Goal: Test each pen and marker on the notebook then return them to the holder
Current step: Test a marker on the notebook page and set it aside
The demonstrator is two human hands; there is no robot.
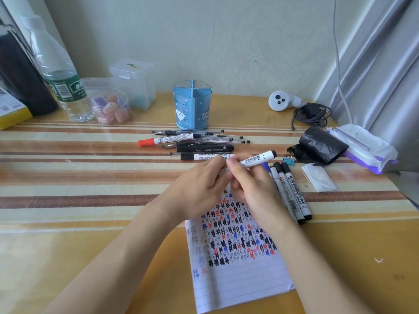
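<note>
Gripped a white whiteboard marker [256,158] in the right hand [247,182], fingers curled round its barrel, black end tilted up to the right. Pinched its lower end, hidden there, in the left hand's [199,189] curled fingers, just above the notebook [238,268] crowded with black, red and blue marks. Worked well short of the blue holder [192,105], behind a pile of pens and markers [195,141]. Had three more markers [292,193] just right of the notebook, near a blue binder clip [288,160].
</note>
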